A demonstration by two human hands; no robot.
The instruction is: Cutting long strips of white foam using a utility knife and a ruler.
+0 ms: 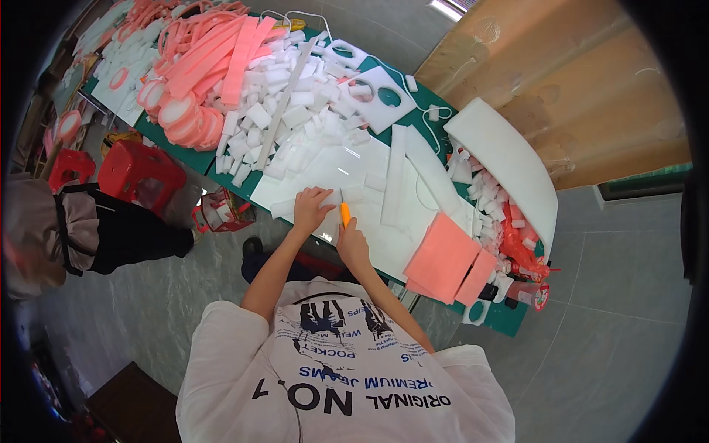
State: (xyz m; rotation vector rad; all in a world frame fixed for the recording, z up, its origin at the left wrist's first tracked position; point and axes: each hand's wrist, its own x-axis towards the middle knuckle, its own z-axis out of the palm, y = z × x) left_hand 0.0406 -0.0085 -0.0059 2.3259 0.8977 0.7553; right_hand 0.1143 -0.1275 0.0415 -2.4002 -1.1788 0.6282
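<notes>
Only the head view to go on here, looking straight down at the bench. The left hand point(313, 210) is laid palm-down with its fingers stretched out over a white foam strip point(283, 207), pressing rather than gripping as far as I can tell, and my guess is that's to stop such light stuff skidding around. The right hand point(353, 240) is closed round an orange-handled cutter point(345, 215), blade end pointing away from the body and right by the strip; can't tell if it's actually touching foam. Holding it low and close to the other hand probably gives better control. The strip sits near the front edge of a white board point(373, 249), which I'd say is there to give a smooth surface and spare the green tabletop point(508, 320). Two long white pieces point(430, 168) lie to the right, handy but out of the way. Pink sheets point(443, 255) are stacked by the near edge further right, and a heap of small white blocks point(258, 115) spreads to the far left, with pink strips point(210, 60) beyond it, so the patch under the hands looks deliberately kept workable.
</notes>
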